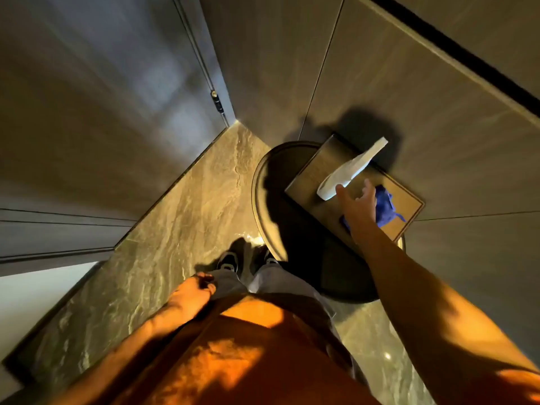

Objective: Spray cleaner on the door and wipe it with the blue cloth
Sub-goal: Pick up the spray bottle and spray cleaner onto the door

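Note:
A white spray bottle (349, 171) stands on a square brown tray (315, 173) at the right, seen from above. Beside it on the tray lies a crumpled blue cloth (385, 206). My right hand (358, 203) hovers over the tray between bottle and cloth, fingers spread, holding nothing. My left hand (193, 293) hangs at my left thigh with the fingers loosely curled and nothing in them. The dark grey door (96, 112) fills the left side, with a hinge (216, 100) on its right edge.
The tray rests on a round dark table (268, 182) against the brown panelled wall (409, 92). My feet (233, 261) stand on a glossy marble floor (181, 217) right beside the table. A bright opening (32, 305) shows at lower left.

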